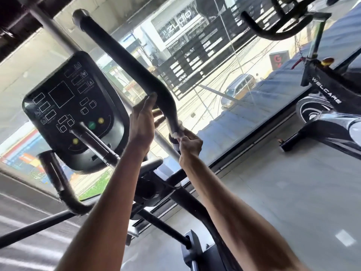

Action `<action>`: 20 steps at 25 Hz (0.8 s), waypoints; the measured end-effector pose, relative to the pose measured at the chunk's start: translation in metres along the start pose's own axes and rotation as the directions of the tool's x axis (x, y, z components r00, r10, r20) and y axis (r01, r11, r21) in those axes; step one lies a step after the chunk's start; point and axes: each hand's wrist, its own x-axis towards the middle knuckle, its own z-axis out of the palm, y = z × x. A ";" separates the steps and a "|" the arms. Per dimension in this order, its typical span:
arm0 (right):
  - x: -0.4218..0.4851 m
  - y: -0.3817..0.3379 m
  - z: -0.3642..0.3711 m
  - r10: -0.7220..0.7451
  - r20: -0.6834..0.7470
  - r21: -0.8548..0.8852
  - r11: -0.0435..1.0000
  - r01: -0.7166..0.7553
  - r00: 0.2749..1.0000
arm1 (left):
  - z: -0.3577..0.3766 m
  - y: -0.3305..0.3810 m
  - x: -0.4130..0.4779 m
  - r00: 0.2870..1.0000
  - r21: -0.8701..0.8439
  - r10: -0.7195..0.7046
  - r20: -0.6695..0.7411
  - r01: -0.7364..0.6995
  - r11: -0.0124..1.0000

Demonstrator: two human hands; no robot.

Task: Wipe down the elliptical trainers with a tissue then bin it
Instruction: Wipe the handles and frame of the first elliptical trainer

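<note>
A black elliptical trainer fills the middle of the head view, with its console (72, 108) at the left. Its long black right handlebar (125, 55) slopes down from the upper left to the centre. My left hand (143, 122) is raised against the bar's bend, fingers straight, the thumb touching the bar. My right hand (190, 142) grips the lower end of that bar with a white tissue (176, 133) wrapped round it. The tissue shows only as a small white bunch above my fingers.
A short left handle (58, 184) curves below the console. A second black machine marked WELCARE (328, 106) stands at the right on the grey floor (283, 192). A big window (224, 94) runs behind both machines, showing a street and a parked car.
</note>
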 end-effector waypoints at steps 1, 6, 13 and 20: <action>-0.001 -0.002 0.000 0.008 0.006 0.008 1.000 -0.008 1.000 | -0.001 -0.001 0.001 1.000 0.001 0.003 0.005 -0.003 1.000; -0.018 -0.009 0.004 -0.053 0.005 0.081 0.995 0.053 0.999 | -0.002 -0.003 0.002 0.999 -0.003 0.018 0.028 -0.018 1.000; -0.045 -0.035 0.004 -0.127 0.022 0.113 0.986 0.124 0.992 | -0.003 -0.003 0.001 0.999 -0.023 0.016 0.038 -0.015 1.000; -0.073 -0.061 0.006 -0.358 0.062 0.116 0.930 0.349 0.932 | -0.006 -0.003 -0.001 0.999 -0.026 -0.016 0.051 0.017 1.000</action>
